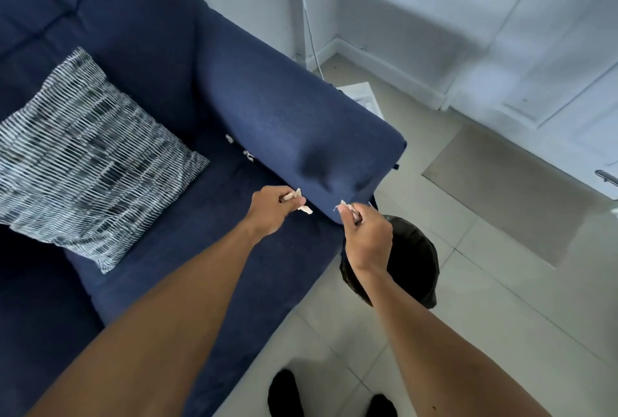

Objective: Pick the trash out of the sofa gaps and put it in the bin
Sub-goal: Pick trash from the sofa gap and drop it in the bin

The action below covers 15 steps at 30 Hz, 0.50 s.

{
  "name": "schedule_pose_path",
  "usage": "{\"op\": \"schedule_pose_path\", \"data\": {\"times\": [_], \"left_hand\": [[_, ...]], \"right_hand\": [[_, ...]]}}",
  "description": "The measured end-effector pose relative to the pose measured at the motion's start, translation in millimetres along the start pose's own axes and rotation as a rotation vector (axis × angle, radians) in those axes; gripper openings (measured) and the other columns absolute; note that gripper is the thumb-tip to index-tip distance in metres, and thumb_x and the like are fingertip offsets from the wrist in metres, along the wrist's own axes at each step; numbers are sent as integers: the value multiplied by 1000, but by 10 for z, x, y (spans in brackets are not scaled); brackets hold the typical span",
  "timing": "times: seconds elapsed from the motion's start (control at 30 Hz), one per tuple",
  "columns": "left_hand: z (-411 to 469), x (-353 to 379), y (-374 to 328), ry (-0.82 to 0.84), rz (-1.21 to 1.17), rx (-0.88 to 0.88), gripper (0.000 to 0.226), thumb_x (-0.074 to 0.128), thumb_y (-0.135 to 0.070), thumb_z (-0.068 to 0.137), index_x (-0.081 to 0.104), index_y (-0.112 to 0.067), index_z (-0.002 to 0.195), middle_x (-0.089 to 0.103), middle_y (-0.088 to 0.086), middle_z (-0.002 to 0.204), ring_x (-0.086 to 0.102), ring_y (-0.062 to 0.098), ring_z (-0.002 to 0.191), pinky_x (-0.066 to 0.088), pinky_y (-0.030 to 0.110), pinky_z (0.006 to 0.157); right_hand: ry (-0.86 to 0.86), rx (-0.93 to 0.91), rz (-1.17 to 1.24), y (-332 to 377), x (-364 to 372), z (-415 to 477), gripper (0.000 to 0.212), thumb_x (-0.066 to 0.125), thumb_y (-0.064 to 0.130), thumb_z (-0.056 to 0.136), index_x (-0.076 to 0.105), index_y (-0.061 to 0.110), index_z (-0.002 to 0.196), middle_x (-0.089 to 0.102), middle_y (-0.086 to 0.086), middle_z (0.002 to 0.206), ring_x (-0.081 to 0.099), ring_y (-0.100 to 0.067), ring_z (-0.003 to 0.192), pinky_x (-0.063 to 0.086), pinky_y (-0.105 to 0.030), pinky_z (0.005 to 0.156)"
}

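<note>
A navy blue sofa [187, 242] fills the left of the view, its armrest [287, 122] running toward me. My left hand [272, 211] is closed on crumpled pale paper scraps [305, 209] at the gap beside the armrest's front end. My right hand [366, 237] is closed on another small scrap [346, 207] near the armrest's front corner, above the bin's near rim. The black-lined bin [419, 259] stands on the floor just right of the sofa, partly hidden by my right arm. Two more white scraps [229, 138] [248, 155] lie farther back in the seat-armrest gap.
A black-and-white patterned cushion [87, 162] rests on the seat to the left. My feet in dark socks [284, 393] stand on pale floor tiles. A beige mat [508, 195], white cupboard doors [551, 48] and a white cable [309, 15] are to the right and behind.
</note>
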<state>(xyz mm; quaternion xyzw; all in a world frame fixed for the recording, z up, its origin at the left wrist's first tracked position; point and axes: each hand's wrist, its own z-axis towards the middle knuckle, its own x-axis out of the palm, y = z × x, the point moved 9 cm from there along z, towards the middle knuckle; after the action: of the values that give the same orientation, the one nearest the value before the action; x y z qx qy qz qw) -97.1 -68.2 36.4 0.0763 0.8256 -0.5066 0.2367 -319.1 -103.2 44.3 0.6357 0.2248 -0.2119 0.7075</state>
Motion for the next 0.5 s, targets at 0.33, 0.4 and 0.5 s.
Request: {"op": "schedule_pose_path", "data": {"times": [0.33,0.4,0.5], "left_hand": [[-22,1045,-110,116,18,-31,40,71,-31,93,56,-9,63,39,-5,63,30,4,52,27,12,48],[-10,1256,-87,140,21,-44,38,70,-32,93,64,2,77,43,-4,63,33,2,48,29,10,47],[37,1576,-32,170,34,-59,37,70,-33,93,65,2,82,45,-4,64,36,2,54,33,12,52]], "right_hand": [[27,36,-75,-642,-613,79,28,64,39,95,70,13,88,61,6,75,52,-12,67,40,-26,61],[39,40,-116,-815,-682,87,28,62,41,96,71,15,91,66,4,80,54,-12,71,41,-26,64],[45,65,-180,-1134,-767,123,28,62,42,95,71,17,90,67,3,81,58,-17,74,37,-26,65]]}}
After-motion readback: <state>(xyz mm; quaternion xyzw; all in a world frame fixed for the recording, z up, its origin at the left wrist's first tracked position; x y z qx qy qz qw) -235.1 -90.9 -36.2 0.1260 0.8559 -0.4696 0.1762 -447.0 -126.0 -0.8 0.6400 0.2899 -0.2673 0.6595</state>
